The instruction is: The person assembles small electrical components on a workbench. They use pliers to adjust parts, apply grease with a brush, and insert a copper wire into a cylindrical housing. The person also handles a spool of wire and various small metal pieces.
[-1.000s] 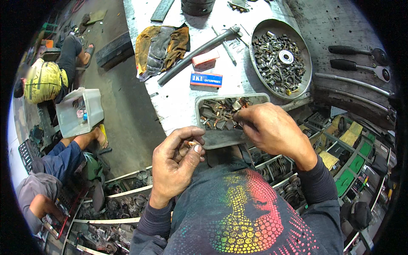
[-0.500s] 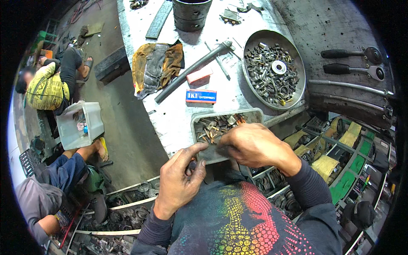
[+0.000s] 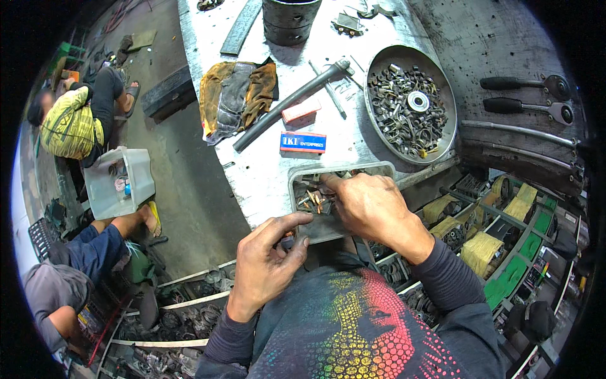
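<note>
A clear plastic tray (image 3: 386,168) at the table's near edge holds small metal pieces (image 3: 315,201), some copper-coloured. My right hand (image 3: 377,211) reaches over its rim, fingers bent down among the pieces; the fingertips are hidden, so I cannot see what they pinch. Beside the tray's near left corner is my left hand (image 3: 265,265), lower fingers curled in and thumb and forefinger a little apart. Something small and dark, with a coppery glint, shows in its palm, too hidden to name. Just beyond the tray lies a blue and red carton (image 3: 303,143).
A round metal pan (image 3: 379,136) of metal rings stands at right. Farther off are a T-handled bar (image 3: 284,110), stained work gloves (image 3: 237,101) and a black cylinder (image 3: 289,25). Ratchets (image 3: 530,108) lie far right. Two people sit on the left, near a white bin (image 3: 136,189).
My right hand has moved from above the tray's near side farther into it, and its fingers now dip among the pieces. The left hand has stayed nearly still.
</note>
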Tool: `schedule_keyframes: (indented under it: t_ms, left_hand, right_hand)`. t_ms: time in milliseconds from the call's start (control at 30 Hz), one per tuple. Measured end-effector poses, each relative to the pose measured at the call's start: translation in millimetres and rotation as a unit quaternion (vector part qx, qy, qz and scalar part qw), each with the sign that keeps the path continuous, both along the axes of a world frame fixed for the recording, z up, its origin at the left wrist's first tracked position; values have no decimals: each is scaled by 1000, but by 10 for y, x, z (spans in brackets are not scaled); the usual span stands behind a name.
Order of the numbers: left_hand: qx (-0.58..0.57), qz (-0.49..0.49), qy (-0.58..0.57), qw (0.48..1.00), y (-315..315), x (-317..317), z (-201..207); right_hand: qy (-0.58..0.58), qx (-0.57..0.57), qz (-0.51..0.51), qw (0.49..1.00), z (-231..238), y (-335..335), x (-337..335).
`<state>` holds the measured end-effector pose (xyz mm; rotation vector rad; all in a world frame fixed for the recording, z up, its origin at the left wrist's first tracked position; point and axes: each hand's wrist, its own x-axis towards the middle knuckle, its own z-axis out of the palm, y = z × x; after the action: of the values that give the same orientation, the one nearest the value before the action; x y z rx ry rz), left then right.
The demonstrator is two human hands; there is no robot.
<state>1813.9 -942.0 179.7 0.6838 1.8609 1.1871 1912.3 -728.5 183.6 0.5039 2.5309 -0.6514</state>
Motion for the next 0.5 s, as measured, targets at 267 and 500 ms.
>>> schedule_keyframes:
  t_ms: [267, 500]
  left_hand:
    - [21, 29, -35, 999, -27, 75, -85]
    - [35, 42, -68, 996, -26, 110, -144]
  right_hand:
    - [17, 41, 44, 998, -175, -9, -12]
    - [-4, 9, 68, 998, -296, 3, 57]
